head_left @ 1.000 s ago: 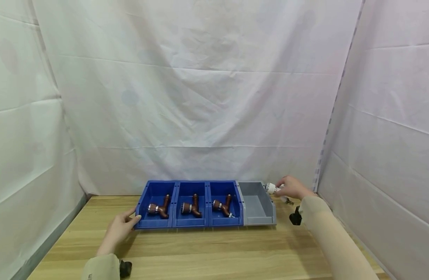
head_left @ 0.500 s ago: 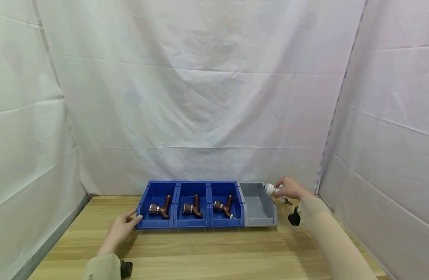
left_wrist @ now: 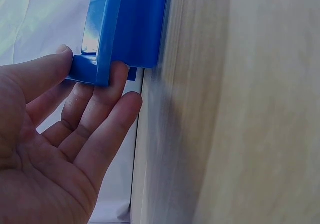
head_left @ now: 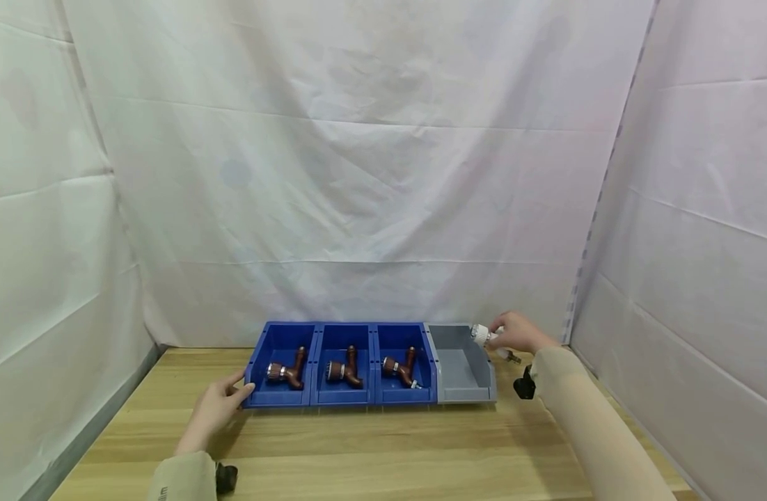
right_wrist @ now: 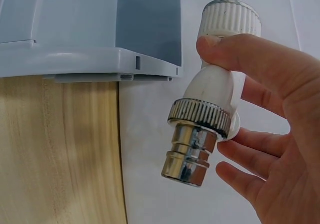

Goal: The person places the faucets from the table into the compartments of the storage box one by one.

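Observation:
My left hand (head_left: 216,410) pinches the front left corner of the leftmost blue bin (head_left: 277,399), thumb on one side and fingers on the other, as the left wrist view shows. My right hand (head_left: 518,332) holds a white plastic tap (right_wrist: 212,83) with a ribbed knob and a chrome spout (right_wrist: 187,154). In the head view this tap is beside the right wall of the grey bin (head_left: 461,396), near its back. Its spout points down and slightly left in the right wrist view.
Three blue bins adjoin the grey one in a row. A brown tap lies in each blue bin: the left tap (head_left: 289,374), the middle tap (head_left: 346,372) and the right tap (head_left: 404,369). White sheeting (head_left: 358,209) hangs behind the wooden table (head_left: 371,452).
The white tap and right hand have shifted slightly left, closer to the grey bin's back. The left hand keeps its hold on the blue bin's corner.

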{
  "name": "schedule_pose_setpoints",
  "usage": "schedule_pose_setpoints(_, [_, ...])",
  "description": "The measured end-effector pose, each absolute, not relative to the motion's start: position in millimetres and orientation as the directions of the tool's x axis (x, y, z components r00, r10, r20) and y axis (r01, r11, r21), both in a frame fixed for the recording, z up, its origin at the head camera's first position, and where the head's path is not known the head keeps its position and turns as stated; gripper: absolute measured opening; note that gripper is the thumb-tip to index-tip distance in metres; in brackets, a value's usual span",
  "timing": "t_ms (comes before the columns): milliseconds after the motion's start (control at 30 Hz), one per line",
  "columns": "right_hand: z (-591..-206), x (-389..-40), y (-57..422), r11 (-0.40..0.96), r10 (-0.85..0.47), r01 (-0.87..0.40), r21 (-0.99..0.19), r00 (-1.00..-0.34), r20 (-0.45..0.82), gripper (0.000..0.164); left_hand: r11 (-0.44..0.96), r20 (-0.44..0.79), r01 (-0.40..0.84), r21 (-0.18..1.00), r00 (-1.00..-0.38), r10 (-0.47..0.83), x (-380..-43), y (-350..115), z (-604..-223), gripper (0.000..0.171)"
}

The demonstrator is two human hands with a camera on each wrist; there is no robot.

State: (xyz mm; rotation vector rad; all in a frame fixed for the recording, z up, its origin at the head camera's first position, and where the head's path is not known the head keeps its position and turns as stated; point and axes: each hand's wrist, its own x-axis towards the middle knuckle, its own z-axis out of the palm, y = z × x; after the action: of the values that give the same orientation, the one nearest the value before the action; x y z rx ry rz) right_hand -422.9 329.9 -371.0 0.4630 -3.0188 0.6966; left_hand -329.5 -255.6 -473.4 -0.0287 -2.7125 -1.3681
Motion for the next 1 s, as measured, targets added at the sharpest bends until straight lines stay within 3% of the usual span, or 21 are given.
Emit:
schedule_pose_setpoints(433, [-370, -425, 324, 0.854, -0.252, -0.243, -0.461, -0.967, 0.043, 0.029, 0.607, 0.105, 0.066, 0.792, -0.994, -0.029, -329, -254, -471, 0.054])
schedule_pose_setpoints(1000, [-366, -426, 313, 0.863, -0.284, -0.276, -0.423, -0.958, 0.045, 0.026, 0.605, 0.107, 0.066, 0.793, -0.994, -0.032, -330, -255, -472, 0.055])
